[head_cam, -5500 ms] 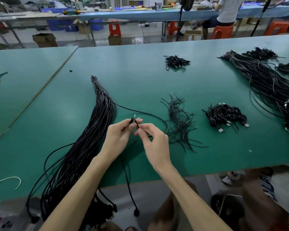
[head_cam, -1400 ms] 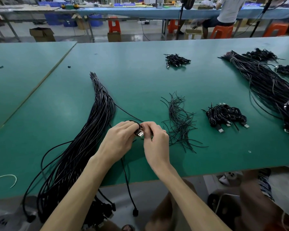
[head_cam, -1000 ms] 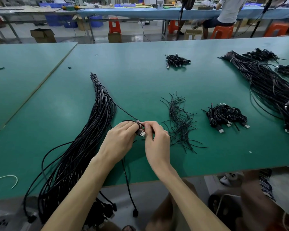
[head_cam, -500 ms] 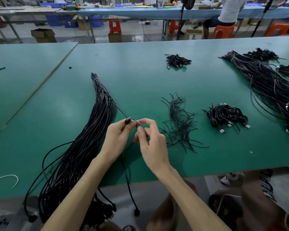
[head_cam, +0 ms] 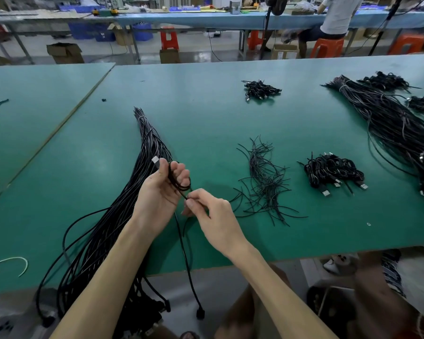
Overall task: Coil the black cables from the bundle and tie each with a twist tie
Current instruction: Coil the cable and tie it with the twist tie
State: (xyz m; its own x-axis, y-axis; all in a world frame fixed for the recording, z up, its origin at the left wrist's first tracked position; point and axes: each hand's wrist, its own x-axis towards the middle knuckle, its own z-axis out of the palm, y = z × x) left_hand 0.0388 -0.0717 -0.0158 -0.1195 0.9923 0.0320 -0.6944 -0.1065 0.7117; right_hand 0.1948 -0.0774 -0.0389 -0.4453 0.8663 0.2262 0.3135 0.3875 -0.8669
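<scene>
A long bundle of black cables (head_cam: pixel 123 211) lies on the green table (head_cam: pixel 206 113), running from the far middle down over the front edge at the left. My left hand (head_cam: pixel 162 192) holds one black cable (head_cam: pixel 179 184) wound in a few loops round its fingers, its silver USB plug (head_cam: pixel 155 159) sticking up above the thumb. My right hand (head_cam: pixel 213 214) pinches the same cable just below the loops. The cable's free end (head_cam: pixel 200 313) hangs below the table edge. A loose pile of black twist ties (head_cam: pixel 264 182) lies just right of my hands.
A heap of coiled, tied cables (head_cam: pixel 333 173) sits right of the ties, a smaller one (head_cam: pixel 260 89) farther back. Another long cable bundle (head_cam: pixel 397 133) runs along the right side. A white wire loop (head_cam: pixel 10 263) lies near the front left edge. A person sits at the far bench.
My left hand has turned palm up and lifted, and the cable now sits in loops round its fingers. My right hand has dropped lower and pinches the cable below the loops.
</scene>
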